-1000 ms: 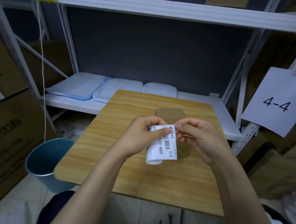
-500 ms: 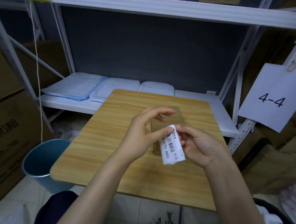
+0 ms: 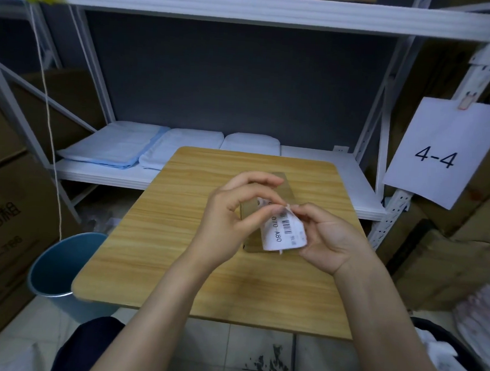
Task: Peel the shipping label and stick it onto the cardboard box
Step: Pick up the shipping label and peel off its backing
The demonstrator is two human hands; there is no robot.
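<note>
Peeling in progress, sticking outstanding: right hand (image 3: 329, 242) pinches the white barcoded shipping label (image 3: 283, 235), left hand (image 3: 230, 216) pinches its top corner, small brown cardboard box (image 3: 281, 187) lying bare beneath both.

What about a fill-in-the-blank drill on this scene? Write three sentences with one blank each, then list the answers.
1. The shipping label is pinched at its top edge by both hands, the left hand and the ____ hand.
2. The cardboard box lies on the ____ table.
3. The sign clipped to the rack reads ____.

Answers: right; wooden; 4-4
</note>
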